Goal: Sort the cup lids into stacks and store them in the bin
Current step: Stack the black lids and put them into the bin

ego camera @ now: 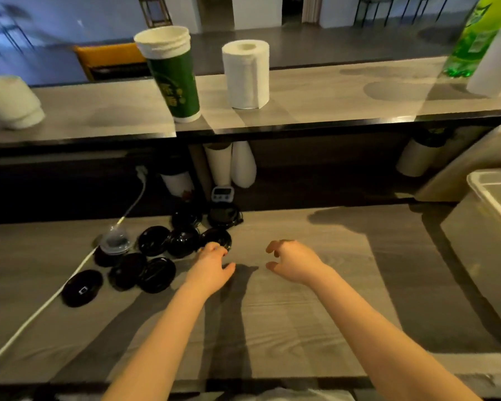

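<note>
Several black cup lids lie scattered on the wooden counter, left of centre. A clear domed lid sits on top of a black one at the left of the group. My left hand reaches forward, and its fingertips touch the near edge of the rightmost black lid. My right hand hovers over bare counter to the right, its fingers loosely curled and holding nothing. A translucent white bin stands at the far right edge of the counter.
A white cable runs across the left counter past a black round pad. A small timer and paper cup stacks stand at the back under the shelf. The upper shelf holds a green cup stack and a paper roll.
</note>
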The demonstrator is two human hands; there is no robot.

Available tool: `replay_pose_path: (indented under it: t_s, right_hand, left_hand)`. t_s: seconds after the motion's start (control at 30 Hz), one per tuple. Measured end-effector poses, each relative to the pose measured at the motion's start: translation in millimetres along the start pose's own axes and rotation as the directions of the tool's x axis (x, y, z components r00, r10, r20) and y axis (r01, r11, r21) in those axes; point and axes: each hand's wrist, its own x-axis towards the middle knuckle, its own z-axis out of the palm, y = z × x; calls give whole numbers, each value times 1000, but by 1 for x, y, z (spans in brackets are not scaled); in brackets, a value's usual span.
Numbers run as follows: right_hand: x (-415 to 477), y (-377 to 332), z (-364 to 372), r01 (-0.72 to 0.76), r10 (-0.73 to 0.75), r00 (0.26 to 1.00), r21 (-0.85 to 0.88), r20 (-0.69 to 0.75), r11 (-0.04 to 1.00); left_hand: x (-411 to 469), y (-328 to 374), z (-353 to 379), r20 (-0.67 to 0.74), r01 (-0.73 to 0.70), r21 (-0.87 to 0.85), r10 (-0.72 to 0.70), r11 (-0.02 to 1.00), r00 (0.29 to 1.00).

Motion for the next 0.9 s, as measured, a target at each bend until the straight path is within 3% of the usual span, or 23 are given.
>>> replay_pose_path:
  t_s: [0.2, 0.37, 0.63, 0.8, 0.9]
  right_hand:
    - [43, -44, 47, 13, -14, 990, 8, 141, 1000]
    - [65, -58, 72, -50, 45, 984, 25, 171, 998]
    - [95, -72, 76, -105, 97, 992, 96, 84, 990]
    - [119, -84, 68, -38, 38, 999, -6, 17, 999]
    - [135, -100, 65, -13, 24, 996, -133, 82, 991]
  left_hand:
    - [4, -82, -14, -41, 222, 196, -218, 955, 975]
    - [11, -131, -20, 38, 252, 339, -281, 907, 959]
    - [15, -154, -20, 15, 104, 317, -115, 943, 993]
    - [16, -150, -21, -41, 40, 208, -32, 977, 999]
    - [18, -146, -26, -53, 28, 155, -19, 988, 998]
